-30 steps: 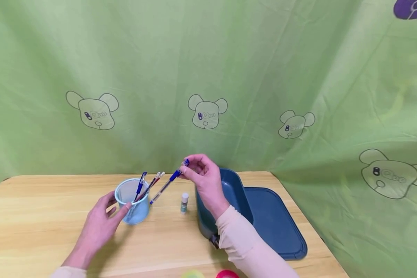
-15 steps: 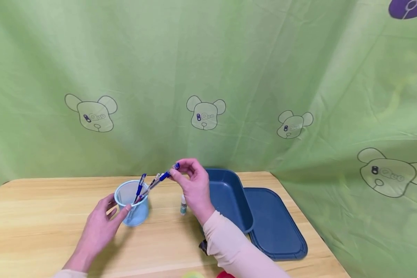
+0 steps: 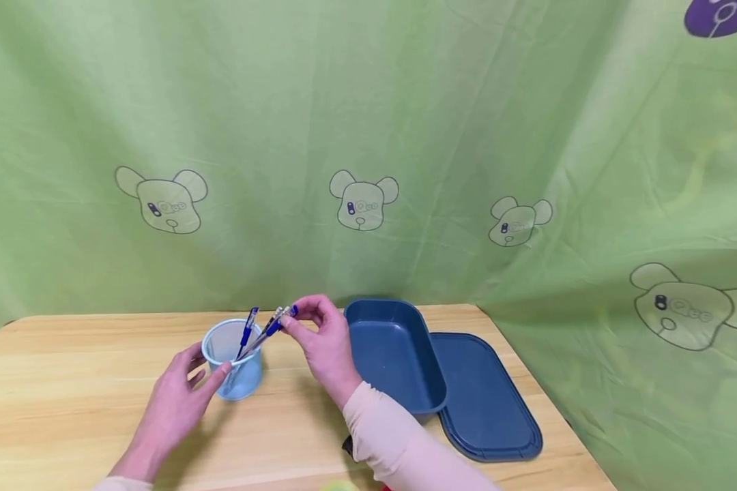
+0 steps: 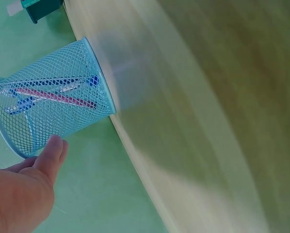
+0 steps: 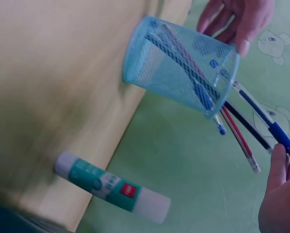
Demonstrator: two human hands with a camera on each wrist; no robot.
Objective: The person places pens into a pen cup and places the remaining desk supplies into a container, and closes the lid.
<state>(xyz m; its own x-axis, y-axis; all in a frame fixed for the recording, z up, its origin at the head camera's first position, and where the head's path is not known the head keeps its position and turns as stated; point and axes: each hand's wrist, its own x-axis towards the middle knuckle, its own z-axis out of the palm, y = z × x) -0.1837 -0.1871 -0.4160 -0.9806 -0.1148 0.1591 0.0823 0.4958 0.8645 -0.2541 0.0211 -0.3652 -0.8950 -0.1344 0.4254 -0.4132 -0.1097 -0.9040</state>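
Towards the left of the table [image 3: 74, 402], from the head view, the left hand [image 3: 175, 395] grips the upright mesh cup [image 3: 241, 383] at its rim. Just to the cup's right, the right hand [image 3: 322, 341] pinches a blue pen [image 3: 273, 327] near its upper end; the pen's long axis slants down and left to the cup's mouth.

From the left wrist, I see a red pencil [image 4: 56, 97] through the mesh.

From the right wrist, the pen's lower end looks just inside the rim; a glue stick [image 5: 116, 188] stands near the cup.
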